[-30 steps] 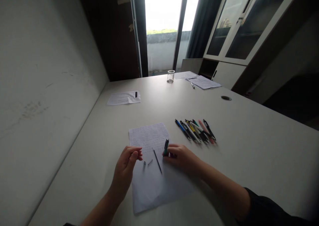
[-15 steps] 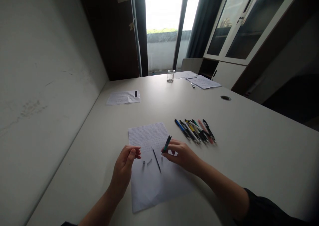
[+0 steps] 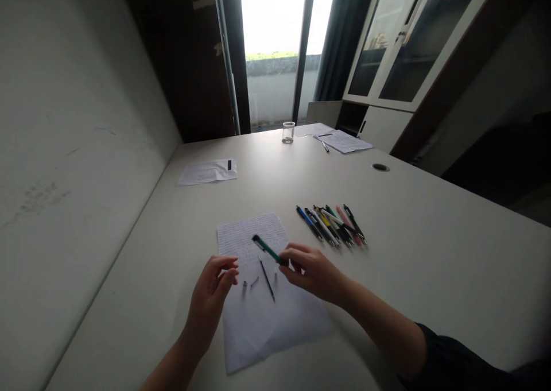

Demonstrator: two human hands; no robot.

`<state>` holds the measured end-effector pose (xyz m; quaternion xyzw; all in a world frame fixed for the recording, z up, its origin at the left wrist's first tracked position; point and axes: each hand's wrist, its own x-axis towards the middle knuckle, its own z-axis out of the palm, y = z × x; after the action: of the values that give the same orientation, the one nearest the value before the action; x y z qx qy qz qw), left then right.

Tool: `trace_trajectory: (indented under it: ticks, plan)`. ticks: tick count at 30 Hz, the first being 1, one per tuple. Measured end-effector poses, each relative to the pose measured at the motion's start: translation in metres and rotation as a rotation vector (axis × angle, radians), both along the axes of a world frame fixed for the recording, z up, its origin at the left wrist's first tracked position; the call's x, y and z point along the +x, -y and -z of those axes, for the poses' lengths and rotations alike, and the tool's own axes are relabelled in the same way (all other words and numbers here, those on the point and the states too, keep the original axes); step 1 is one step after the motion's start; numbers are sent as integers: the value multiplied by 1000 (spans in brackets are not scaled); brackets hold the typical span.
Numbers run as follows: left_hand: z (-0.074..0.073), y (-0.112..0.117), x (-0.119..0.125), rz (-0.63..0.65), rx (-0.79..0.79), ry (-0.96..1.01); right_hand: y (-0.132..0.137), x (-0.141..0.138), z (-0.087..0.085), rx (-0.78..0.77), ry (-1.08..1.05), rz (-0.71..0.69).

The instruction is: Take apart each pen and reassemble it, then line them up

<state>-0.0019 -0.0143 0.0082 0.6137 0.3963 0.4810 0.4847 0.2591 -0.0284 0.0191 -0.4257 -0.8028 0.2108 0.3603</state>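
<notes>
My right hand (image 3: 307,267) pinches one end of a green pen barrel (image 3: 270,250) with a dark clip end, tilted up to the left above a sheet of handwritten paper (image 3: 275,333). At the paper's left edge hovers my left hand (image 3: 217,279), fingers parted and holding nothing. Between the hands lies a thin dark pen refill (image 3: 267,279) on the sheet. To its left are a small pen tip (image 3: 245,285) and what looks like a spring (image 3: 255,282). A tiny pale piece (image 3: 276,274), too small to name, sits just right of the refill.
Several pens (image 3: 331,225) lie in a row beyond my right hand. Farther back stand a clear glass (image 3: 288,132), stacked papers (image 3: 344,141) with a pen (image 3: 325,146), and another sheet (image 3: 206,173) near the wall. A round cable hole (image 3: 380,167) is set into the white table.
In my right hand the green pen barrel has swung from nearly upright to slanting left. The fingers of my left hand have spread slightly. The whole view has shifted a little.
</notes>
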Motion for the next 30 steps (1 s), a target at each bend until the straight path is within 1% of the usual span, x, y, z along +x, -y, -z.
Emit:
trace_trajectory:
  ticks: [3, 6, 9, 12, 17, 22, 24, 26, 30]
  plan:
    - [-1, 3, 1, 39, -1, 27, 3, -1, -5, 39, 49, -67]
    - [-1, 4, 1, 69, 27, 2, 5, -2, -7, 71, 104, -104]
    - [-3, 3, 0, 109, 88, -80, 5, -2, -5, 109, 150, -90]
    - [-4, 1, 0, 124, 161, -167, 3, -2, -4, 167, 177, -37]
    - [-5, -1, 0, 54, 197, -192, 1, 2, -5, 221, 176, 43]
    - [-7, -2, -4, -20, 161, -176, -3, 14, -6, 229, 147, 91]
    - [-8, -4, -5, -60, 138, -170, -5, 20, -5, 218, 126, 116]
    - [-8, -5, -6, -94, 105, -149, -6, 23, -4, 161, 103, 124]
    - [-2, -9, -8, -132, 9, -67, -5, 22, 1, 20, 84, 57]
